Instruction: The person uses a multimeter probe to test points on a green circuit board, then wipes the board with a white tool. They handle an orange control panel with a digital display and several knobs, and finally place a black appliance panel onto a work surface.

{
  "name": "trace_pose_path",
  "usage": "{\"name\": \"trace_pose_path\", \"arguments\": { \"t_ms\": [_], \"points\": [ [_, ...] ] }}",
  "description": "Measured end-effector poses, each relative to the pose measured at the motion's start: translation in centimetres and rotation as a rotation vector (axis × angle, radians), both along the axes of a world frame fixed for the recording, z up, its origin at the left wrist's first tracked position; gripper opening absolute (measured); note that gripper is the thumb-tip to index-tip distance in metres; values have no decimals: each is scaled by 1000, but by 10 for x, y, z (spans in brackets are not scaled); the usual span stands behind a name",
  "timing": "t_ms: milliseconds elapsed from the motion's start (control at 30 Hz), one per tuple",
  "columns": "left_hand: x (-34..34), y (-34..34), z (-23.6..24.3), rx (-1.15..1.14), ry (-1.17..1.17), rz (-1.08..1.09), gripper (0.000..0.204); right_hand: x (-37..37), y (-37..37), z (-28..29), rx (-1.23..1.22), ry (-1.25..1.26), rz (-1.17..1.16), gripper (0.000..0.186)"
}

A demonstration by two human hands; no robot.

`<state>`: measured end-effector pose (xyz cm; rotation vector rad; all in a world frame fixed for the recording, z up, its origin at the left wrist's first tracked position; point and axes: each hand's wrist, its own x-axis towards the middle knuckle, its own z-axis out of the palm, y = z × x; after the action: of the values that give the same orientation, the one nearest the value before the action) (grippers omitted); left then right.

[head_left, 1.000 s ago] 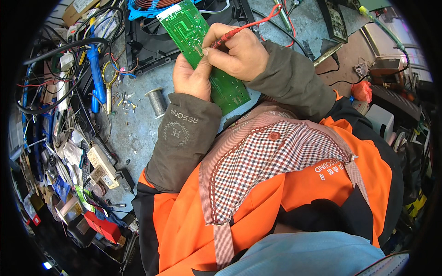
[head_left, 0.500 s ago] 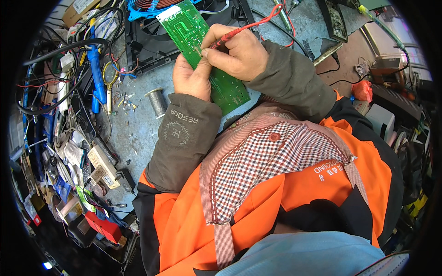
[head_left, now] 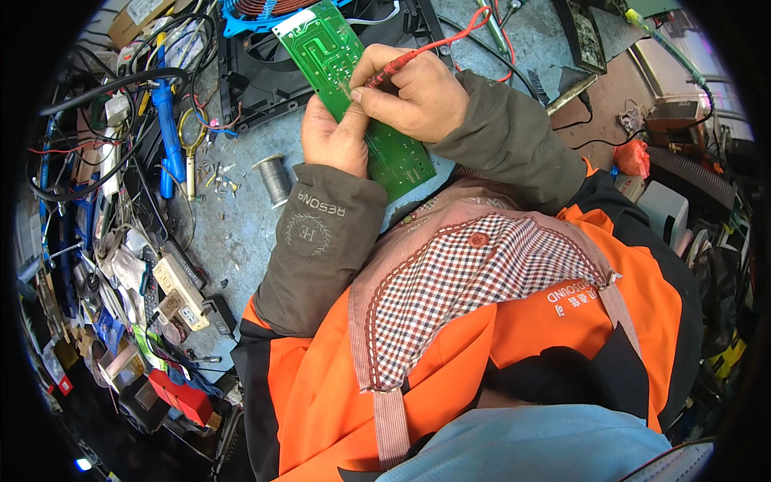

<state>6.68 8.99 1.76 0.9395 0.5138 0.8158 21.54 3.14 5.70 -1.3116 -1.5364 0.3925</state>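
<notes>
A long green circuit board [head_left: 318, 53] is tilted diagonally at the top centre, its soldered side up. My left hand [head_left: 333, 140] grips it along its left edge, thumb lying on its face. My right hand [head_left: 411, 104] is closed on a red test probe [head_left: 385, 72] with a red lead; its tip is at the board's middle near my left thumb, hidden partly by fingers. A spool of grey wire [head_left: 275, 181] stands left of my left wrist.
Behind the board lie a black frame [head_left: 249, 84] and a blue-rimmed fan [head_left: 241, 16]. Blue tools [head_left: 167, 136], tangled cables and a power strip [head_left: 181, 297] crowd the left of the bench [head_left: 241, 241]. A box-like appliance [head_left: 662, 213] stands at right.
</notes>
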Motion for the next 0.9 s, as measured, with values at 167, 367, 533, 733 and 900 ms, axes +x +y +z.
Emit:
{"name": "trace_pose_path", "arguments": {
  "t_ms": [167,367,533,733,900],
  "points": [
    [1,2,-3,13,11,-13,28,0,-2,0,0,28,-12,14],
    [2,1,-1,-4,14,1,26,0,-1,-1,2,18,-18,15],
    [2,1,0,-13,2,2,25,0,-1,-1,9,35,-36,16],
    [2,1,-2,-18,-9,2,25,0,-2,2,-18,41,-20,15],
    [2,2,0,-30,13,2,27,0,1,-3,24,38,-45,14]
  ]
}}
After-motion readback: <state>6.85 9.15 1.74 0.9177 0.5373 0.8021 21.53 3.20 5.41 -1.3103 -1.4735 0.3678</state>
